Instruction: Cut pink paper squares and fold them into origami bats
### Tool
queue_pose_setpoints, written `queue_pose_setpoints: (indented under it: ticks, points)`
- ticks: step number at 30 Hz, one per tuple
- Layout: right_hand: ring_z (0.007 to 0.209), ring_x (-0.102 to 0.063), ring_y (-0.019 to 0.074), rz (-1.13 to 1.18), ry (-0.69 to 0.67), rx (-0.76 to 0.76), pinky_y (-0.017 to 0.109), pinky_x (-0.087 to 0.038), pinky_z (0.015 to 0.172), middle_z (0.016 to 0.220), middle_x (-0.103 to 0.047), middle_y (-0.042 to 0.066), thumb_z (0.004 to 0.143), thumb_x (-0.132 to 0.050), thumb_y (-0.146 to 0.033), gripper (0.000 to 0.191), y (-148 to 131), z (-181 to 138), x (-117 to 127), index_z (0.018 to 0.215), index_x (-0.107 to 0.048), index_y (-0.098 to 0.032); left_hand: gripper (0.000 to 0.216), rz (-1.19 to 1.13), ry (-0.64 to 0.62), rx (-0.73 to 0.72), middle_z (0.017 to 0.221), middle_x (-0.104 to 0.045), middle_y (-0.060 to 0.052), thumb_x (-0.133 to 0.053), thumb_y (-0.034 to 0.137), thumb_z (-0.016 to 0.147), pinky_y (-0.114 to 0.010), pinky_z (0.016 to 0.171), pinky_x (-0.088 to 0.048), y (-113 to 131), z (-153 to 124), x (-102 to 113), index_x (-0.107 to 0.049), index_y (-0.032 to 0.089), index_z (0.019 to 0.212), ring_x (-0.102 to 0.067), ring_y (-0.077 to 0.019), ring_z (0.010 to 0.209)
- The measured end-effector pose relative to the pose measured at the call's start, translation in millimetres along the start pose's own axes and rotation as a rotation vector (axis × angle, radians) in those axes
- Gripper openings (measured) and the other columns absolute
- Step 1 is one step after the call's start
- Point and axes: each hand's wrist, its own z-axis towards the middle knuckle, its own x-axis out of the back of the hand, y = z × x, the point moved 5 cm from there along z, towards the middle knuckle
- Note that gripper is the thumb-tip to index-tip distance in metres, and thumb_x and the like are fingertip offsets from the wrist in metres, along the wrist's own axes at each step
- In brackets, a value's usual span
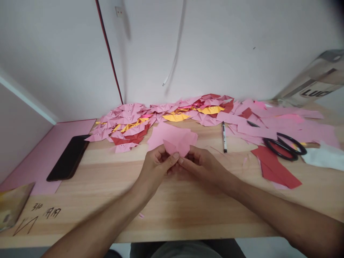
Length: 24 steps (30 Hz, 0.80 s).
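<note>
Both hands meet over the middle of the table, pinching a small folded pink sheet of paper (171, 147) between thumbs and fingers. My left hand (160, 159) is closed on its left side. My right hand (198, 161) is closed on its right side, thumb tip beside the other thumb. Just beyond the fingers lies a stack of pink paper squares (163, 132), partly hidden by the held paper. Behind the stack spreads a heap of folded paper pieces (131, 111) in pink, red and yellow, many with small drawn dots.
Right of the hands lie a marker (224, 138), black-handled scissors (285, 147), red paper pieces (279, 168) and pink paper strips (303, 127). A phone (68, 157) rests at left, partly on a large pink sheet (24, 165). A cable (177, 46) hangs against the wall.
</note>
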Motion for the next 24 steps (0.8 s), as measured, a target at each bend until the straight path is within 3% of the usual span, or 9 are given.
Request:
queue_pose_setpoints:
  ticks: [8, 14, 20, 24]
  points:
    - [0.075, -0.06, 0.0149, -0.103, 0.055, 0.032, 0.024, -0.045, 0.062, 0.079, -0.065, 0.001, 0.088, -0.051, -0.029, 0.013, -5.7, -4.8, -0.2, 0.081, -0.056, -0.018, 0.025, -0.039, 0.074, -0.012, 0.062, -0.055, 0.001, -0.071, 0.035, 0.075, -0.02, 0.05, -0.036, -4.2, -1.1, 1.5, -0.06, 0.013, 0.075, -0.048, -0.008, 0.055]
    - [0.067, -0.059, 0.0143, -0.375, 0.143, 0.097, 0.024, -0.042, 0.057, 0.077, -0.067, 0.003, 0.088, -0.054, -0.035, 0.019, -7.8, -7.0, 7.6, 0.08, -0.058, -0.017, 0.025, 0.143, 0.043, -0.143, 0.06, -0.058, -0.001, -0.071, 0.034, 0.074, -0.019, 0.049, -0.031, 17.8, -3.5, 2.3, -0.062, 0.011, 0.068, -0.042, -0.0065, 0.052]
    - [0.061, -0.056, 0.0126, -0.55, 0.227, 0.345, 0.024, -0.041, 0.055, 0.073, -0.067, 0.002, 0.087, -0.056, -0.031, 0.014, -21.7, -12.1, 10.1, 0.084, -0.063, -0.019, 0.028, 0.382, 0.074, -0.366, 0.057, -0.052, 0.001, -0.063, 0.035, 0.082, -0.022, 0.052, -0.035, 40.4, -21.5, 3.9, -0.063, 0.014, 0.062, -0.045, -0.0094, 0.055]
    - [0.074, -0.06, 0.0167, -0.672, 0.277, 0.696, 0.029, -0.047, 0.066, 0.08, -0.068, 0.005, 0.089, -0.055, -0.024, 0.012, -39.2, -23.4, 5.7, 0.083, -0.065, -0.021, 0.014, 0.357, 0.087, -0.594, 0.094, -0.062, -0.006, -0.066, 0.027, 0.079, -0.025, 0.068, -0.046, 44.7, -42.9, -5.8, -0.07, 0.019, 0.091, -0.057, -0.0157, 0.086]
